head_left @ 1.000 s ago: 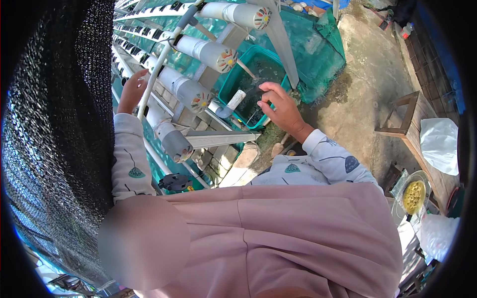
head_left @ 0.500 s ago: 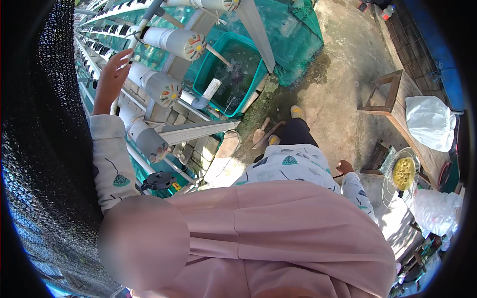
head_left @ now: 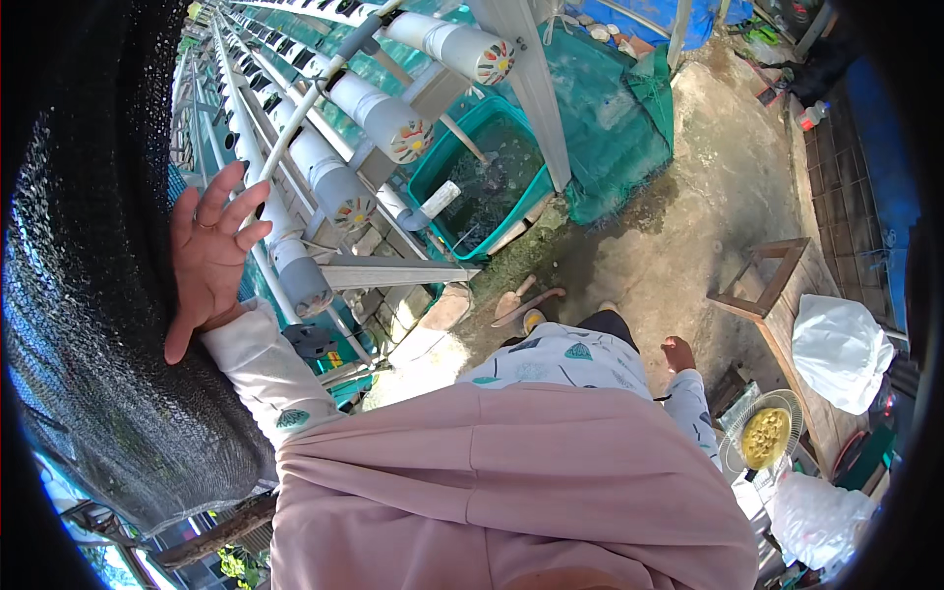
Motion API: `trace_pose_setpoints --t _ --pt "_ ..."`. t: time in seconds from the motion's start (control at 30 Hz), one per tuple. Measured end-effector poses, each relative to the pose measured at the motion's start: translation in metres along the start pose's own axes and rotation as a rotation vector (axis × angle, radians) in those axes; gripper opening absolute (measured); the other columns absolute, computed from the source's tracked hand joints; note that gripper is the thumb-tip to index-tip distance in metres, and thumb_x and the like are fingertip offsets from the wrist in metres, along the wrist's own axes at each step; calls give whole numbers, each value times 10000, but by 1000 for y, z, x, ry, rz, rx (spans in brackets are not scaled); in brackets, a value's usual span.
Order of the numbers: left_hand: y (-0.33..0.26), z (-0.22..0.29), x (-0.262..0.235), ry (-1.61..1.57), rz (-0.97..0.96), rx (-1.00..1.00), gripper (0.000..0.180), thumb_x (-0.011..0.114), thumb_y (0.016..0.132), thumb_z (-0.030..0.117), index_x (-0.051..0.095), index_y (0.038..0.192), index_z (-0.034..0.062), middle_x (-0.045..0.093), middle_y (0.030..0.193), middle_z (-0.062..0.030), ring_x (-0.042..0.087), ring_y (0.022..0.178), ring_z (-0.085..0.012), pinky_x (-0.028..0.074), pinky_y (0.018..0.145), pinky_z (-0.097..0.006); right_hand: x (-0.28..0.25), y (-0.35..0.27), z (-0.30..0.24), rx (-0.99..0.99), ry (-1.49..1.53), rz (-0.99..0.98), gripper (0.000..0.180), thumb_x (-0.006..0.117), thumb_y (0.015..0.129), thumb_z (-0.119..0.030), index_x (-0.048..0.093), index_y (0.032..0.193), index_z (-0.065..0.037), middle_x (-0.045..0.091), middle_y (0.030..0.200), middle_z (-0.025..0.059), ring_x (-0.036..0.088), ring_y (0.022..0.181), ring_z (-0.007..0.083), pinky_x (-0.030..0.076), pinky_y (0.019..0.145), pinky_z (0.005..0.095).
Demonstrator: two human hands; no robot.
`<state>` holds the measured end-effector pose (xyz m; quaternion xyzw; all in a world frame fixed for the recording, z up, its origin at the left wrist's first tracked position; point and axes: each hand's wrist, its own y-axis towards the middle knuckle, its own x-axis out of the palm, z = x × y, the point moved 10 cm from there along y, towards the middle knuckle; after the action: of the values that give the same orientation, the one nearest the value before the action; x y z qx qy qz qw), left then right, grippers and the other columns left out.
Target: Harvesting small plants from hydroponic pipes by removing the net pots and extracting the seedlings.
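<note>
My left hand (head_left: 209,258) is raised with its fingers spread and a ring on one of them. Its palm side lies against or close to the black shade net (head_left: 118,383); I cannot tell if they touch. Just right of the fingers run the white planting pipes (head_left: 241,133). Several grey-white bottles with painted ends, such as this bottle (head_left: 398,123), cap the pipes. At my right side hangs my right hand (head_left: 677,354), small in view, with its fingers curled and nothing visible in them. A white pipe elbow (head_left: 438,202) points over a teal water tub (head_left: 420,187).
A trowel (head_left: 511,298) and a curved tool (head_left: 531,307) lie on the ground before my feet. To the right stands a wooden bench (head_left: 782,305) with a white plastic bag (head_left: 841,349). Nearer are a pan of yellow food (head_left: 765,438) and another clear bag (head_left: 816,516).
My left hand has moved off the pipes, back and left to the black net, and its fingers have spread. My right arm still hangs at my side. The view has shifted.
</note>
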<state>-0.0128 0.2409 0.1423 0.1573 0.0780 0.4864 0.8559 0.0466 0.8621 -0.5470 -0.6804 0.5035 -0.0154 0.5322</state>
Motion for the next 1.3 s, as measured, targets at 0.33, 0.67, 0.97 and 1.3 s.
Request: trace_pose_setpoints --t 0.33,0.67,0.97,1.3 --pt "-8 53 -25 -264 545 505 1194 862 538 637 393 1451 26 -61 1609 -274 39 1485 -471 232 1176 -587 -82 33 51 46 30 72 305 686 803 -233 701 1018 -16 701 1037 194 673 986 351 539 798 431" --pt "-22 60 -22 -218 980 499 1068 789 659 604 283 1436 73 26 1602 -291 113 1473 -483 308 1116 -629 -112 4 83 235 -26 -79 339 644 849 -200 672 1130 -12 705 1043 152 705 857 341 605 610 450" --pt "-34 74 -15 -94 1102 417 953 572 855 625 227 1460 -27 93 1564 -352 145 1453 -516 228 1173 -610 -140 13 48 107 41 -47 277 651 859 -196 669 1062 -10 692 1000 122 681 825 280 597 583 431" --pt "-41 87 -19 8 1097 350 896 379 927 680 249 1466 -24 77 1574 -345 107 1472 -492 212 1180 -586 -156 19 61 139 -39 -96 293 641 877 -201 650 1128 -51 658 992 107 664 753 250 548 514 410"
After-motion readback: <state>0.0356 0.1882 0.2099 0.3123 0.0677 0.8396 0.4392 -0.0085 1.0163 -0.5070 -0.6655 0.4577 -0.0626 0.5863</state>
